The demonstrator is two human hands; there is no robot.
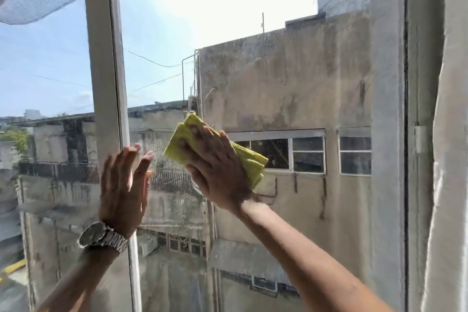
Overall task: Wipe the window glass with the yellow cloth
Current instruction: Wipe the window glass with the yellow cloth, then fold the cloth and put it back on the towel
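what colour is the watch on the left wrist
Silver-toned metal; the wristwatch shows best in the head view.

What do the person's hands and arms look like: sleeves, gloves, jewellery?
The left hand and right hand are bare, ungloved; both forearms show no sleeves. The left wrist wears a silver metal wristwatch with a round dark dial and link bracelet. No rings visible.

yellow cloth (253, 162), silver wristwatch (103, 237), white window frame (106, 71), stained grey wall (291, 83).
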